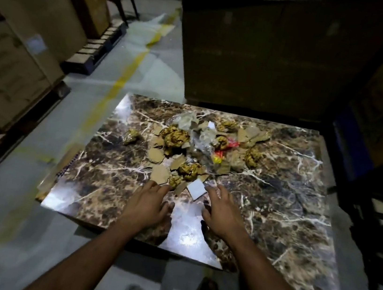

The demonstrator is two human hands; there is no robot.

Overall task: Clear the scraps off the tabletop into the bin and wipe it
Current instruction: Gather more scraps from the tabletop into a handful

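Observation:
A dark marble-patterned tabletop (pixel 275 205) carries a heap of scraps in its far middle: torn brown cardboard pieces (pixel 157 156), crumpled gold foil balls (pixel 177 136), clear plastic wrap (pixel 204 139), a red and yellow wrapper (pixel 224 149) and a small white card (pixel 196 189). My left hand (pixel 150 203) lies flat with spread fingers at the near edge of the heap, fingertips touching a cardboard piece. My right hand (pixel 221 210) is spread open beside it, fingertips next to the white card. Neither hand holds anything. No bin or cloth shows.
A big cardboard box (pixel 259 56) stands right behind the table. Stacked cartons on pallets (pixel 13 58) line the left, across a grey floor with a yellow line (pixel 124 74). A dark frame (pixel 372 219) stands at the right. One foil ball (pixel 132 134) lies apart, left of the heap.

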